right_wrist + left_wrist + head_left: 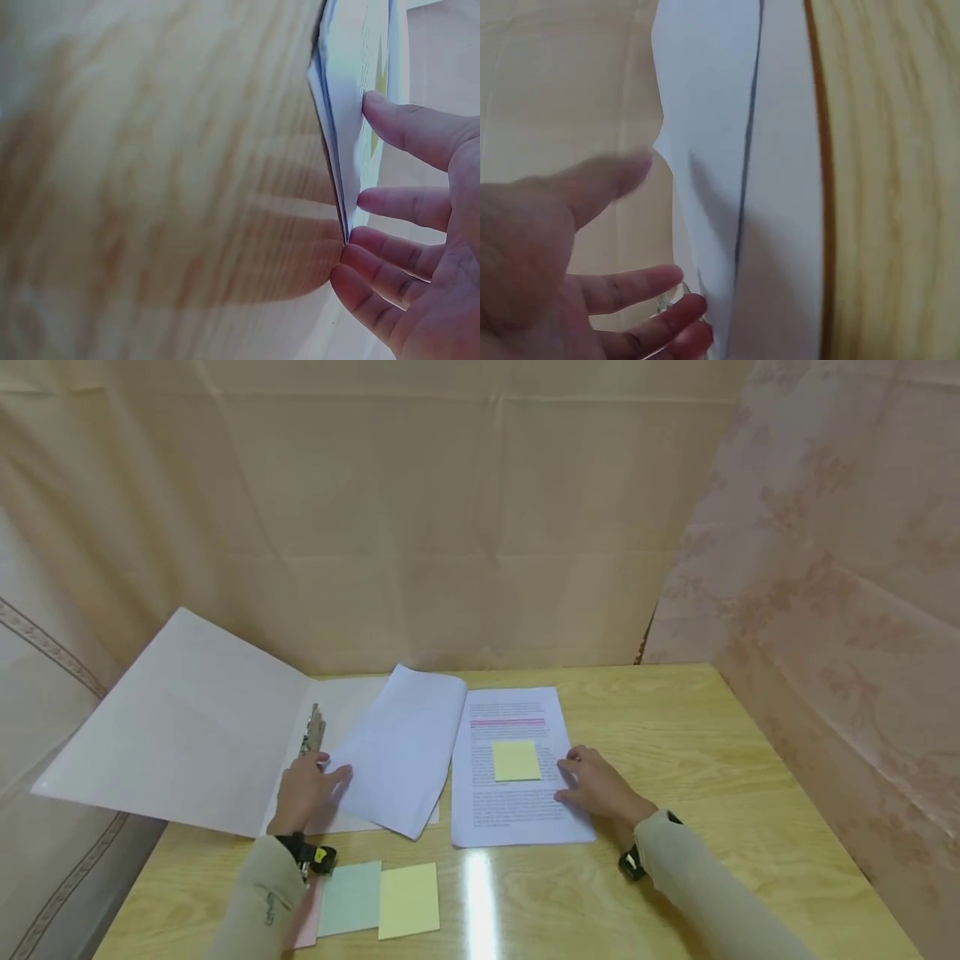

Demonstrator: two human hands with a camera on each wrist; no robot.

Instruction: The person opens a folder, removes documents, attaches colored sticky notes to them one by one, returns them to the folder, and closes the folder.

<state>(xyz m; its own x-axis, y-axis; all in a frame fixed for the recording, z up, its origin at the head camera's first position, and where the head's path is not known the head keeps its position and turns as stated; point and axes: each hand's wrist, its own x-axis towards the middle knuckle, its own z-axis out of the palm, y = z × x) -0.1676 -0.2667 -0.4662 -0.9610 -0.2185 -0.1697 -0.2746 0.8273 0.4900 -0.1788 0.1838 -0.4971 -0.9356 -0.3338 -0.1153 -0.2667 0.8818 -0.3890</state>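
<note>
An open white folder (180, 718) lies at the left, its cover raised at a slant. Beside its metal clip (318, 731), my left hand (303, 789) has its thumb and fingers spread apart, with fingertips at the edge of blank white sheets (405, 747) that curl up over the folder. Whether those fingertips touch the clip is hard to tell. To the right lies a stack of printed paper (517, 831) with pink highlighted lines and a yellow sticky note (516, 762) on it. My right hand (600, 789) touches the stack's right edge with loosely extended fingers, the thumb against the top sheet.
Near the front of the wooden table (675, 735) lie a green sticky pad (350, 900), a yellow sticky pad (409, 902) and a pink sticky pad (306, 918), the pink one partly behind my left sleeve. A beige curtain (450, 527) hangs behind the table.
</note>
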